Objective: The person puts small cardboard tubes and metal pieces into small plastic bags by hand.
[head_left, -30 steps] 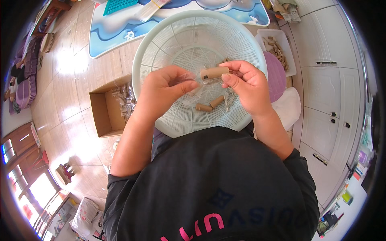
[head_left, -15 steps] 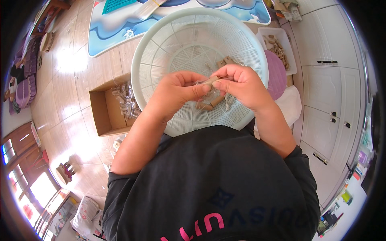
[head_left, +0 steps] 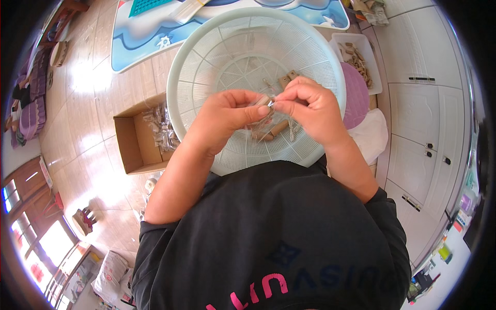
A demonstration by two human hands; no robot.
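Floor: pale glossy tiles (head_left: 90,134) are spreading under the work, catching bright glare at left.
Shirt: black top (head_left: 274,217) is filling the near foreground, pink and dark lettering showing.
Left hand: left hand (head_left: 227,111) is pinching a brown cylinder (head_left: 265,100) and thin clear plastic (head_left: 257,124) between thumb and fingers.
Right hand: right hand (head_left: 312,111) is pinching a small shiny bit (head_left: 270,104) at the cylinder's end, thumb against fingertips; cannot tell if plastic or metal.
Held piece: brown cylinder is sitting between both hands, above the basket, partly hidden by fingers.
Basket: pale green mesh basket (head_left: 176,77) is standing just beyond the shirt; loose brown pieces (head_left: 279,127) are lying inside.
Left side: open cardboard box (head_left: 126,142) is holding clear packets (head_left: 160,126).
Right side: white cloth (head_left: 372,135), purple disc (head_left: 357,98) and white tub (head_left: 375,70) are lining up; tub is holding brown pieces (head_left: 355,59).
Counter: blue-and-white counter (head_left: 137,51) is carrying a teal tray (head_left: 150,5) and clear sleeves (head_left: 188,10).
Far right: white cabinets (head_left: 413,119) are bordering the floor.
Far left: purple seat (head_left: 33,108) is standing near the edge.
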